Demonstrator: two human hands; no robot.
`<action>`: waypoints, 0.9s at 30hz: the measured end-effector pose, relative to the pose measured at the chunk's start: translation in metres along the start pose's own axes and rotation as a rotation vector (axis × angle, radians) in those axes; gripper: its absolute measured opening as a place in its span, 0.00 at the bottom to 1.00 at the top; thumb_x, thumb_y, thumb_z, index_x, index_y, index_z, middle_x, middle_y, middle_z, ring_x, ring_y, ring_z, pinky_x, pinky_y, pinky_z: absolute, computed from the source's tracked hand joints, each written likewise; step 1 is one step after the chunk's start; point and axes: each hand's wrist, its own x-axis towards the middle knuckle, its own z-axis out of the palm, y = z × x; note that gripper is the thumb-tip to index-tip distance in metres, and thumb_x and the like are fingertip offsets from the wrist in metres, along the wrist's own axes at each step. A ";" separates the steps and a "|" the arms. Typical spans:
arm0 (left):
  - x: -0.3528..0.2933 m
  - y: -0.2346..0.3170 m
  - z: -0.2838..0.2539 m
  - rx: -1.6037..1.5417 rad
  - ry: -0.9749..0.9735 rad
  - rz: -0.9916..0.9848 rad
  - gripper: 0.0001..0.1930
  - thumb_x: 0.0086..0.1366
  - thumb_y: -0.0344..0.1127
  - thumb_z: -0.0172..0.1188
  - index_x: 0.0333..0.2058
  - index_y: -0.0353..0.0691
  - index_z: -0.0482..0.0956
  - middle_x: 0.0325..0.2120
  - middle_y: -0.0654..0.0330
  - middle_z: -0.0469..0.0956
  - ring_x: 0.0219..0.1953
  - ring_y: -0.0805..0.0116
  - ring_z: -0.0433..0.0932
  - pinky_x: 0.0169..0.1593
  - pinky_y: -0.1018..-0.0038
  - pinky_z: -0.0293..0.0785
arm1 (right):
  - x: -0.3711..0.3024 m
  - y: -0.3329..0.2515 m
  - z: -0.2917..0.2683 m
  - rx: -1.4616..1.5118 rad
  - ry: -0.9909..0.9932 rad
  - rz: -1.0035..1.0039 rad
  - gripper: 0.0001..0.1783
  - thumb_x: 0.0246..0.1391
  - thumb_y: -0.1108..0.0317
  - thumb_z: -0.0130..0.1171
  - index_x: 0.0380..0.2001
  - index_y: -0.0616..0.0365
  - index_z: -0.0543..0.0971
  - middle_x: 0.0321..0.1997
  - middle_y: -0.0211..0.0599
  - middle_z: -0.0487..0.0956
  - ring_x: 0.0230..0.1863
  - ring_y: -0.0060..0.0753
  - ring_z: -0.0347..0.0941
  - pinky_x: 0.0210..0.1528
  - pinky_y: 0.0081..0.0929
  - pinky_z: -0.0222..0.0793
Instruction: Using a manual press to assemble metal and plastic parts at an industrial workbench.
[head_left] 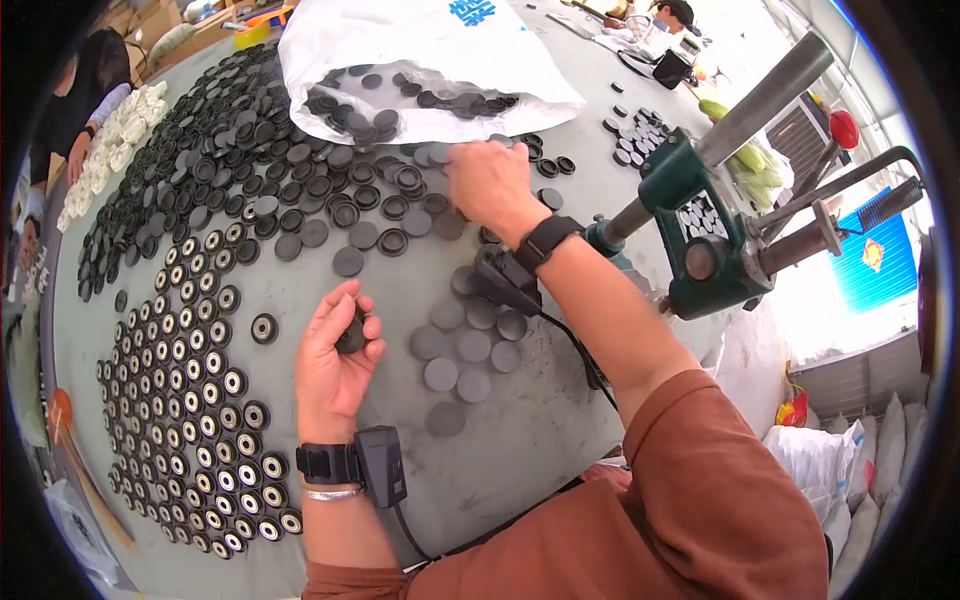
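Note:
My left hand (pixel 338 355) is palm up above the table, its fingers curled round a black round plastic cap (pixel 351 337). My right hand (pixel 490 182) reaches to the edge of a large heap of black caps (pixel 300 180), just below the mouth of a white sack (pixel 430 60). Its fingers are bent down among the caps; what they grip is hidden. Between my arms lies a loose group of flat black caps (pixel 473 346). To the left stand rows of black caps with metal bearings (pixel 190 400) in them, and one such piece (pixel 264 328) lies apart.
A green hand press (pixel 690 220) with a metal column stands at the right. Behind it lie more caps (pixel 635 135). White parts (pixel 110 150) are piled at the far left beside another person. A black cable (pixel 580 350) runs by my right forearm.

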 end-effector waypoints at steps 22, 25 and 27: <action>0.002 0.006 0.006 -0.265 0.077 -0.023 0.15 0.66 0.37 0.46 0.47 0.35 0.68 0.43 0.49 0.70 0.42 0.61 0.73 0.41 0.66 0.78 | -0.021 -0.067 -0.034 1.115 -0.368 -0.067 0.18 0.36 0.60 0.65 0.28 0.64 0.79 0.27 0.47 0.79 0.32 0.38 0.76 0.36 0.30 0.69; -0.001 0.007 -0.002 -0.372 0.034 -0.005 0.15 0.66 0.38 0.46 0.47 0.35 0.68 0.45 0.47 0.68 0.46 0.57 0.71 0.43 0.59 0.78 | -0.021 -0.046 -0.021 0.889 -0.129 -0.081 0.20 0.39 0.56 0.62 0.28 0.64 0.78 0.27 0.46 0.78 0.33 0.40 0.75 0.37 0.33 0.69; 0.000 0.007 -0.015 -0.464 -0.045 -0.001 0.15 0.66 0.37 0.46 0.47 0.34 0.68 0.45 0.47 0.68 0.46 0.55 0.70 0.42 0.57 0.77 | -0.005 -0.016 -0.005 0.314 0.198 0.115 0.24 0.45 0.50 0.57 0.33 0.64 0.77 0.31 0.44 0.77 0.37 0.44 0.73 0.40 0.36 0.68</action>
